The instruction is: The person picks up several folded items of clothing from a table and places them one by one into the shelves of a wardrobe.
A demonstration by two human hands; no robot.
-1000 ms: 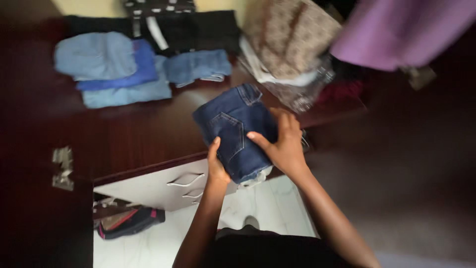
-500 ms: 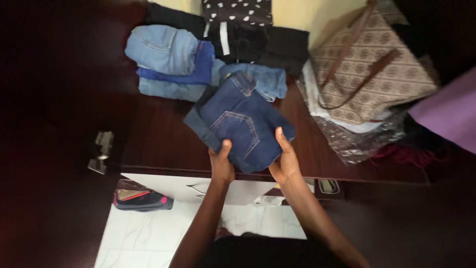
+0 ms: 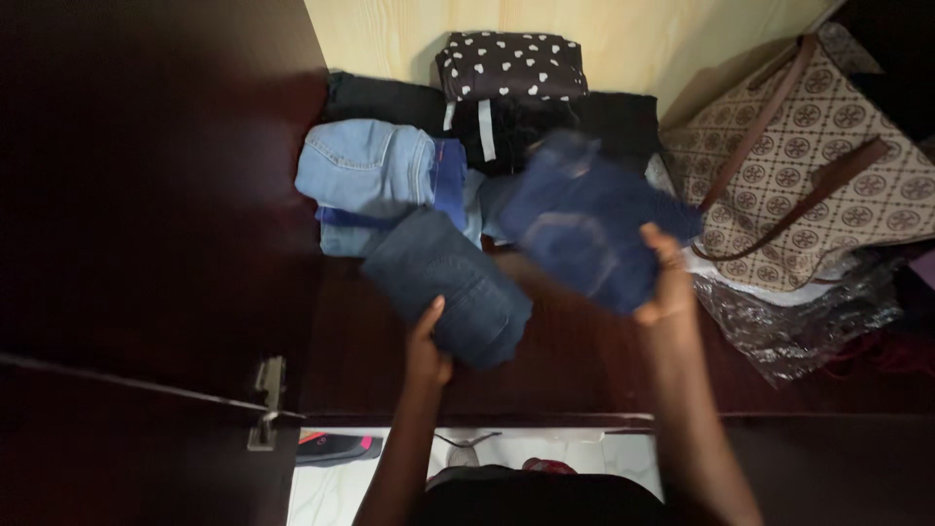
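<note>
Here, a dark reddish-brown wooden shelf [image 3: 584, 370] inside a wardrobe carries the things; pale yellow back wall [image 3: 623, 39] at the far side, dark wardrobe door [image 3: 146, 244] with a metal hinge [image 3: 265, 401] at left, white tiled floor [image 3: 331, 487] showing below the near edge. Left hand [image 3: 427, 349] has its grip closed on the near end of a dark blue folded pair of jeans [image 3: 450, 284], thumb on top, the jeans lying tilted near the middle of the shelf. Right hand [image 3: 666, 281] has its grip closed on the edge of a second dark blue jeans piece [image 3: 584, 226], blurred, held up just right of the first. Far left: a stack of light blue folded jeans [image 3: 365, 175]. Behind it black folded clothes [image 3: 545, 122] with a black garment with white hearts [image 3: 511, 63] on top. Right: a beige patterned handbag [image 3: 818, 156] with brown straps, resting on clear crinkled plastic [image 3: 799, 321].

Versus half a second earlier: both hands then held one dark blue bundle together at the near edge; now the hands are apart, each with its own dark blue piece, farther in over the shelf. View has shifted, so the drawers below have gone from sight.
</note>
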